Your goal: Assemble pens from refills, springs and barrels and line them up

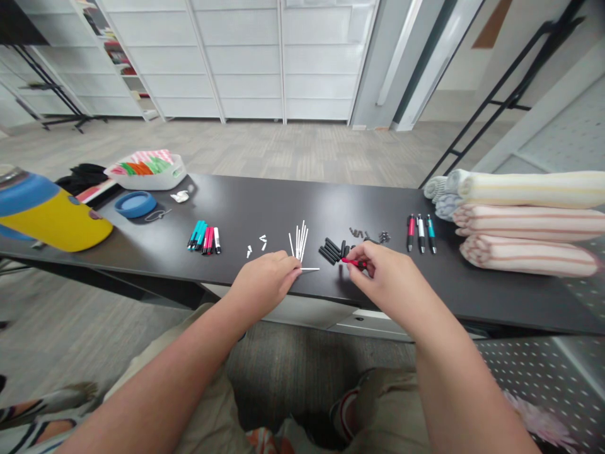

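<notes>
My left hand (267, 275) pinches a thin white pen refill (311, 270), which points right over the table's near edge. Behind its fingertips a fan of white refills (301, 239) lies on the dark table. My right hand (380, 268) has its fingers closed on a red pen part (353, 261) with a dark section, partly hidden by the fingers. Just left of it are several black tube-like pen grips (332, 250). Small dark coils (356, 232) and tiny metallic pieces (384, 237) lie beyond that hand. Small white pieces (263, 241) sit left of the refills.
Teal, red and white pen barrels (207, 238) lie at left; three whole pens (421, 234) lie at right. Rolled towels (529, 221) are stacked at the right end. A yellow-blue bottle (57, 211), blue lid (135, 204) and white basket (149, 181) occupy the left end.
</notes>
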`<state>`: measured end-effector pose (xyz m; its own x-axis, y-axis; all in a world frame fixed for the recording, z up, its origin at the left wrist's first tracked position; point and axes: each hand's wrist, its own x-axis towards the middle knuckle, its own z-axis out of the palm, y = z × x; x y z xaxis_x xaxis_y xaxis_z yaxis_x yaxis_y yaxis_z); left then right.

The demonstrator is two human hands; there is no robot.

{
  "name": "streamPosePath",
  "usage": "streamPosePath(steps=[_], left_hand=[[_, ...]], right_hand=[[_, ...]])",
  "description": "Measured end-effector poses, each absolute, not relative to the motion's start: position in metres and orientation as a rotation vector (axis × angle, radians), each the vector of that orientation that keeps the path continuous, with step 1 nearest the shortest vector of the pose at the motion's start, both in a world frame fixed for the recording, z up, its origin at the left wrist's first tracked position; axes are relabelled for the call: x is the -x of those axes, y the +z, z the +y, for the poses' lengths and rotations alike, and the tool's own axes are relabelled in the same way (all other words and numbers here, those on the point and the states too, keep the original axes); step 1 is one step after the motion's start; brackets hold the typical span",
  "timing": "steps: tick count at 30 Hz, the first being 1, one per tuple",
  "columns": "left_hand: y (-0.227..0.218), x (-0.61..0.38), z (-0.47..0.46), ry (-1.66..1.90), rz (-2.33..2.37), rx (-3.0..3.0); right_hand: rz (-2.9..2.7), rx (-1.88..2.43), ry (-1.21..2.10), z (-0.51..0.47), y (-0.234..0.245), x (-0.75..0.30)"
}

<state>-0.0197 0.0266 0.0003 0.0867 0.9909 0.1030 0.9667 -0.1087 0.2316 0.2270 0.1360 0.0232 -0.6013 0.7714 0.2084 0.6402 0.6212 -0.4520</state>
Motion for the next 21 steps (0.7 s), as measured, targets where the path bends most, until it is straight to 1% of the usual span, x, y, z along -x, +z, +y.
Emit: streamPosePath(steps=[5,8,14,21], left_hand=[[0.000,0.020,0.027,0.366,2.021,-2.228],[0.000,0.020,0.027,0.375,2.018,-2.230],[0.000,0.019,0.027,0.376,2.024,-2.236],[-0.002,0.020,0.027,0.375,2.020,-2.234]], right_hand=[[-2.360,1.078,0.584,0.142,0.018,-0.229],[-2.314,1.041,0.544,0.143,0.012,-0.227],[-2.471,1.021,0.485,0.143,0.005,-0.217],[-2.383,1.018,0.433,0.143,0.007,-0.221]])
